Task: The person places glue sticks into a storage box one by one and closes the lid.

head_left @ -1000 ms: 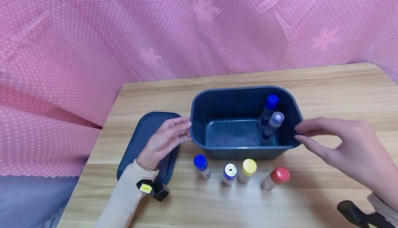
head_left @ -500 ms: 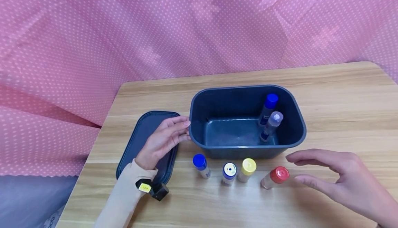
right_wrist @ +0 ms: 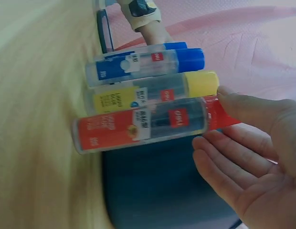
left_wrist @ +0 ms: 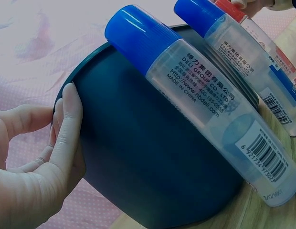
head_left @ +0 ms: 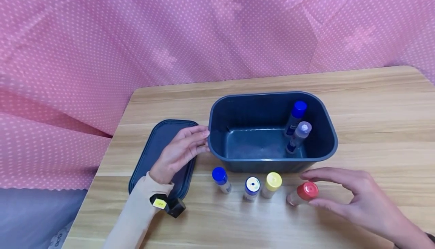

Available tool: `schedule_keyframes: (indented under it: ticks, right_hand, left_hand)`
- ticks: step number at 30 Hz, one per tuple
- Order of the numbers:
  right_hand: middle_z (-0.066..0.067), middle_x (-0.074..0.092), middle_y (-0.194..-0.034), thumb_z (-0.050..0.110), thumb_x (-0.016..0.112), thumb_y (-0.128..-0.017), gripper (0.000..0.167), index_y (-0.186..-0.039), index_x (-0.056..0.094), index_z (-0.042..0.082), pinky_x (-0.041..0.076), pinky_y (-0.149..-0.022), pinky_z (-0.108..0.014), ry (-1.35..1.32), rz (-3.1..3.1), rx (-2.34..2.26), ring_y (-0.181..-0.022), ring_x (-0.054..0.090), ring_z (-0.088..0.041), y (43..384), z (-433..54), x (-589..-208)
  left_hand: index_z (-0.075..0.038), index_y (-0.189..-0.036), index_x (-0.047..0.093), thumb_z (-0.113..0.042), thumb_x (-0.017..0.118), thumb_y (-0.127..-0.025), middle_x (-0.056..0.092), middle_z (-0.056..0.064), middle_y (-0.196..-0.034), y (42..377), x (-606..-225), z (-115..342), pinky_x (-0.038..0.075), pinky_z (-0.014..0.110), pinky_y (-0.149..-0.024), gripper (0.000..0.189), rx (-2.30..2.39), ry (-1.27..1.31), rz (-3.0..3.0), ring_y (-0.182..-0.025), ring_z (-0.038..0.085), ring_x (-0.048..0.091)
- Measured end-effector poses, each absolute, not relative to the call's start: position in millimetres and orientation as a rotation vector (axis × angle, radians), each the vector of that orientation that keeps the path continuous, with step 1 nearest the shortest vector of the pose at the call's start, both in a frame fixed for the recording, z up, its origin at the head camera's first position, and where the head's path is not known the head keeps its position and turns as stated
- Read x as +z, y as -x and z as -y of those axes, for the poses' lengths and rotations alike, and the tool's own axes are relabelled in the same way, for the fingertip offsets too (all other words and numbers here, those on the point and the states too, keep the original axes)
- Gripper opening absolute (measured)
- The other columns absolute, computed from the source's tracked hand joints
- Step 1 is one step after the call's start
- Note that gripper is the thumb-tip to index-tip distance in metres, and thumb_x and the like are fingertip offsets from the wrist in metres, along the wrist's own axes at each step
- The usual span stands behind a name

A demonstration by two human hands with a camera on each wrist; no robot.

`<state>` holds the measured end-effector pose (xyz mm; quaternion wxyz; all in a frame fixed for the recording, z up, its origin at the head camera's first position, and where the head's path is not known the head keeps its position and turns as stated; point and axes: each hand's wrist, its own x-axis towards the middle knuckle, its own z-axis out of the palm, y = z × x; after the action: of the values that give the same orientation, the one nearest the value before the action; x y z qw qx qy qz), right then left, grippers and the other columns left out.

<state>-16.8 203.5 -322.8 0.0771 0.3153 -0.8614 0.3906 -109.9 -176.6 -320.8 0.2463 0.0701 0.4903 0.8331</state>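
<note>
Fingertips of my left hand (head_left: 181,151) touch the left end of a dark blue rectangular box (head_left: 261,165), in whose right part two glue bottles lean, one with a blue cap (head_left: 299,109), one with a pale translucent top (head_left: 303,129). My right hand (head_left: 360,196) has thumb and fingers spread around the cap of a red-capped glue bottle (head_left: 307,191). In the right wrist view, the thumb is at the red cap (right_wrist: 219,114) and the fingers (right_wrist: 219,176) lie below it; a firm grip is not evident.
In front of the box stand a blue-capped glue bottle (head_left: 221,177), a blue one with a whitish top (head_left: 252,185) and a yellow-capped one (head_left: 272,183). A dark lid (head_left: 159,139) lies on the wooden table (head_left: 217,226) at left. Pink dotted cloth (head_left: 204,30) hangs behind.
My right hand has left the box's right end and come down and left to the red-capped bottle. My left hand has stayed at the box.
</note>
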Motion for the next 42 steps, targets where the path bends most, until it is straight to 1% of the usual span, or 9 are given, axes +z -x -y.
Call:
schedule_keyframes:
  ticks: [5, 17, 19, 24, 30, 33, 42]
  right_hand:
    - [0.009, 0.070, -0.108, 0.006, 0.090, -0.062, 0.059, -0.115, 0.069, 0.018, 0.044, -0.089, -0.008, -0.956, 2.546, 1.215, -0.100, 0.063, -0.001, 16.6, -202.0, -328.6]
    - [0.016, 0.069, -0.106, 0.003, 0.088, -0.064, 0.056, -0.112, 0.068, 0.025, 0.048, -0.084, -0.010, -0.920, 2.591, 1.231, -0.094, 0.064, -0.001, 14.3, -201.5, -328.9]
    - [0.015, 0.069, -0.105, 0.002, 0.088, -0.064, 0.056, -0.111, 0.068, 0.025, 0.049, -0.083, -0.010, -0.913, 2.585, 1.243, -0.093, 0.064, -0.001, 14.1, -201.3, -328.8]
    - [0.011, 0.070, -0.104, 0.001, 0.087, -0.064, 0.054, -0.111, 0.069, 0.021, 0.048, -0.083, -0.010, -0.941, 2.546, 1.257, -0.093, 0.064, -0.002, 14.5, -201.0, -329.5]
    - [0.014, 0.070, -0.104, 0.003, 0.088, -0.063, 0.054, -0.109, 0.069, 0.023, 0.048, -0.083, -0.010, -0.926, 2.570, 1.204, -0.093, 0.064, 0.000, 14.4, -201.0, -327.4]
    - [0.013, 0.070, -0.103, 0.003, 0.088, -0.063, 0.053, -0.109, 0.069, 0.022, 0.048, -0.084, -0.009, -0.930, 2.563, 1.205, -0.094, 0.064, 0.000, 14.5, -200.8, -326.7]
    - [0.006, 0.072, -0.102, -0.001, 0.089, -0.059, 0.056, -0.110, 0.071, 0.015, 0.046, -0.084, -0.007, -0.918, 2.490, 1.298, -0.093, 0.065, -0.002, 16.0, -202.3, -328.0]
  left_hand:
    - [-0.002, -0.106, 0.064, 0.000, 0.049, -0.099, 0.065, 0.007, -0.089, 109.7, -321.6, 176.8, 0.057, 0.028, -0.077, 0.016, 2.273, -0.207, -1.335, -0.080, 0.015, 0.063]
    - [-0.001, -0.106, 0.064, -0.001, 0.050, -0.099, 0.066, 0.007, -0.089, 109.9, -320.5, 176.2, 0.057, 0.028, -0.077, 0.015, 2.271, -0.203, -1.333, -0.079, 0.015, 0.064]
    - [-0.001, -0.105, 0.064, -0.001, 0.051, -0.099, 0.066, 0.007, -0.088, 110.1, -319.7, 175.8, 0.057, 0.028, -0.077, 0.015, 2.270, -0.194, -1.336, -0.079, 0.015, 0.064]
    - [-0.001, -0.106, 0.064, -0.001, 0.051, -0.098, 0.066, 0.008, -0.089, 109.9, -318.9, 175.8, 0.057, 0.028, -0.077, 0.014, 2.270, -0.184, -1.337, -0.080, 0.015, 0.063]
    - [-0.001, -0.106, 0.063, -0.001, 0.049, -0.099, 0.065, 0.008, -0.090, 109.4, -319.6, 176.6, 0.057, 0.028, -0.077, 0.015, 2.270, -0.213, -1.327, -0.080, 0.015, 0.064]
    - [-0.001, -0.106, 0.063, -0.001, 0.050, -0.099, 0.066, 0.008, -0.089, 109.4, -319.9, 176.6, 0.057, 0.028, -0.077, 0.015, 2.266, -0.201, -1.340, -0.079, 0.015, 0.064]
    - [-0.002, -0.107, 0.064, -0.002, 0.051, -0.099, 0.067, 0.007, -0.090, 108.6, -315.8, 175.9, 0.057, 0.028, -0.078, 0.015, 2.268, -0.205, -1.328, -0.081, 0.015, 0.064]
